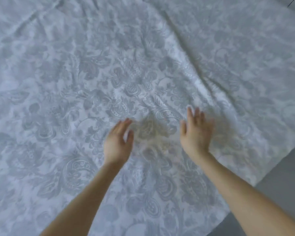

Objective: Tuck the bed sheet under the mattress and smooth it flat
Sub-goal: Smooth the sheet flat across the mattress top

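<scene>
Bed sheet (pixel 78 86), pale blue-grey with a paisley and flower print, is spread across the bed and fills nearly the whole view. Its edge runs slantwise at 4 o'clock, where a plain grey surface (pixel 283 169) shows beyond it. Long creases (pixel 199 77) run from 12 o'clock down toward 3 o'clock, and softer wrinkles lie at 11 o'clock.

The left hand (pixel 117 142) is just below centre, fingers straight and close together, thumb apart, pointing toward 1 o'clock and holding nothing. The right hand (pixel 196 132), near it toward 3 o'clock, has its fingers spread and straight, pointing to 12 o'clock, palm down over the sheet. Both are blurred, so whether the palms touch the cloth cannot be told. Both bare forearms reach in from 6 o'clock.
</scene>
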{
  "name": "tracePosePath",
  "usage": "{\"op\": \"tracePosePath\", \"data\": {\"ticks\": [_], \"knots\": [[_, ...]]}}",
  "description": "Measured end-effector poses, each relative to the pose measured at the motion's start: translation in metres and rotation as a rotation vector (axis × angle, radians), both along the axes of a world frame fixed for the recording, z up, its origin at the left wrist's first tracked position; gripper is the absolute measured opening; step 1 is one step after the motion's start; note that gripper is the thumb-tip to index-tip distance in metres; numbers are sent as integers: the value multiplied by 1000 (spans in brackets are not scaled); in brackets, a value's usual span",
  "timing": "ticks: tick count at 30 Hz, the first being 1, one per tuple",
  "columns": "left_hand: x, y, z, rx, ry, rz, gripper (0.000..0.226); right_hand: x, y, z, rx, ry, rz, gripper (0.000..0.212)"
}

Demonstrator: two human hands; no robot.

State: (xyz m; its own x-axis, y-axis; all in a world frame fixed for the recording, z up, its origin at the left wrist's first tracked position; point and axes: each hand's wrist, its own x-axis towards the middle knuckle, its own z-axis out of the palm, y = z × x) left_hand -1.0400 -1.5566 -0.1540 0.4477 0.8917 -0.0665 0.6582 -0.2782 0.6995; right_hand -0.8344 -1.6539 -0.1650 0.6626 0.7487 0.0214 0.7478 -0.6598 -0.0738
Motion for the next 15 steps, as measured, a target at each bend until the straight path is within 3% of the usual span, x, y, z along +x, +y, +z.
{"op": "tracePosePath", "data": {"ticks": [2, 4, 6, 8, 9, 11, 13, 15], "knots": [[-19, 67, -2, 117, 257, 230, 50, -44, 54, -3, 44, 34, 417, 55], [-25, 123, -13, -36, 530, 392, 57, -53, 101, -11, -53, 75, 809, 53], [3, 147, -32, -122, 659, 474, 63, -2, 130, -25, -85, 36, 935, 53], [53, 144, -49, -24, 653, 414, 62, 78, 124, -42, -11, 10, 733, 50], [80, 137, -55, 53, 628, 338, 61, 129, 108, -48, -8, -10, 525, 54], [116, 126, -60, 154, 602, 176, 59, 216, 58, -45, -190, 19, 1, 68], [118, 128, -65, 170, 580, 122, 58, 248, 28, -24, -318, 126, -446, 68], [113, 128, -68, 164, 573, 129, 58, 226, 52, -12, -246, 136, -571, 63]]}}
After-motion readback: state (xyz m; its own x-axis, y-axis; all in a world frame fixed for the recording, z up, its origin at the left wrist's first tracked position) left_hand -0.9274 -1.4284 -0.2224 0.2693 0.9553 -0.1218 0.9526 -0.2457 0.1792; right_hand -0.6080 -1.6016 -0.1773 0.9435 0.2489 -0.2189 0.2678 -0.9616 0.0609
